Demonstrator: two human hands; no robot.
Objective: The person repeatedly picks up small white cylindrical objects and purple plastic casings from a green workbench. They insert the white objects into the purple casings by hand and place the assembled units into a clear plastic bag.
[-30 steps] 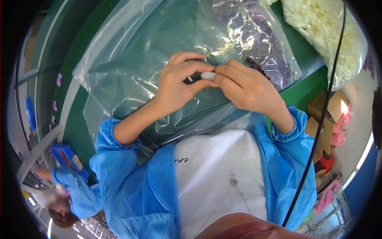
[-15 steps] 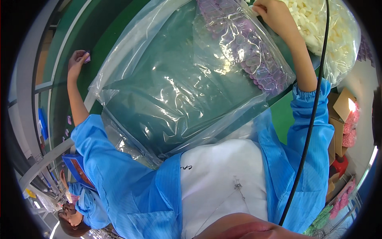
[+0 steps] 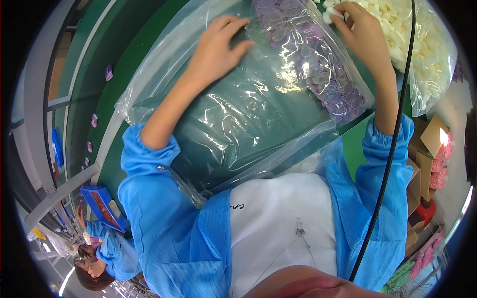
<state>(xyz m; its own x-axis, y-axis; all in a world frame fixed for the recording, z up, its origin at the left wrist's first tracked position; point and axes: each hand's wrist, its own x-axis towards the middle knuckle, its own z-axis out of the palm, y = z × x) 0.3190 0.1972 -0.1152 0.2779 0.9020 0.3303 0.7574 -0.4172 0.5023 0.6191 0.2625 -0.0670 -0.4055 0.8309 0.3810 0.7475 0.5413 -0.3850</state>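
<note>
Pinching a white foam piece [image 3: 329, 15] in right hand [image 3: 365, 37] above the foam bag [image 3: 427, 59], left hand [image 3: 216, 47] spread flat on clear bag [image 3: 248, 119] beneath: likely slippage if grip loosens.

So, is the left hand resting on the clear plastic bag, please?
Yes, the left hand lies palm down, fingers spread, on the clear bag beside the purple parts.

The clear bag [image 3: 258, 114] of purple pieces [image 3: 318, 64] and the bag of white pieces [image 3: 422, 54] run off the top edge; small purple bits [image 3: 94, 120] are too tiny to tell
</note>
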